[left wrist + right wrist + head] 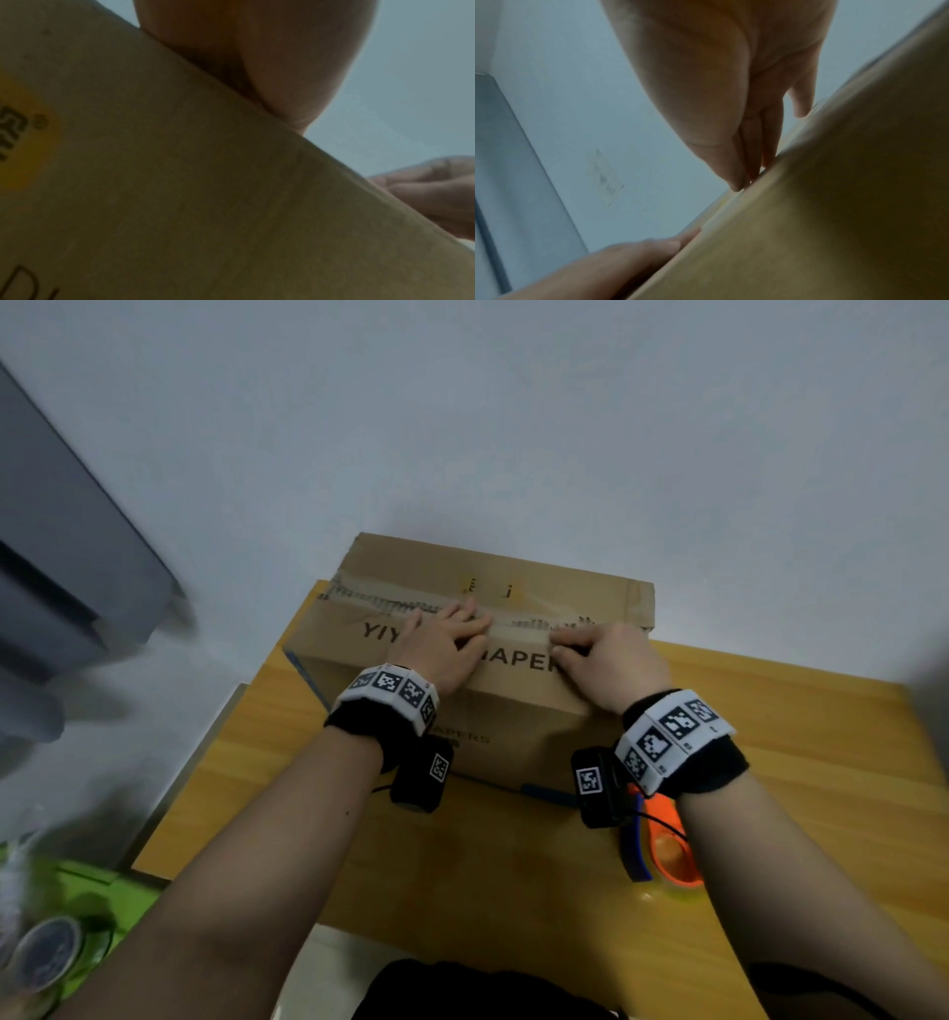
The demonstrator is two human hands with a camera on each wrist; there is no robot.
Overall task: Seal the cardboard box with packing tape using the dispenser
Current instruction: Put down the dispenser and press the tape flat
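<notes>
A cardboard box (pixel 518 690) stands on a wooden table (pixel 801 742) close to a pale wall (pixel 513 403), its two top flaps folded shut so that they meet along a seam running left to right. A strip of clear packing tape (pixel 380 603) lies along that seam, wrinkled and ridged on its left stretch. Both hands lie flat on the top of the box with nothing gripped in them. The left hand (pixel 441 644) rests near the middle of the seam, its fingers (pixel 470 621) straight and close together, pressing down on the tape. The right hand (pixel 611 660) lies just to the right of it, fingers (pixel 565 639) stretched toward the left along the seam and touching the tape; in the right wrist view those fingers (pixel 746 154) are seen extended with their tips meeting the box's top edge (pixel 834 203), and the other hand's fingertips (pixel 654 247) press the same edge lower in the frame. The left wrist view is dim and shows mostly the printed cardboard side (pixel 180 203) with the heel of the palm (pixel 282 60) against it. The tape dispenser (pixel 667 839), orange and blue, lies on the table in front of the box, partly hidden under the right wrist, touched by neither hand. A grey cabinet (pixel 61 557) stands at the left.
</notes>
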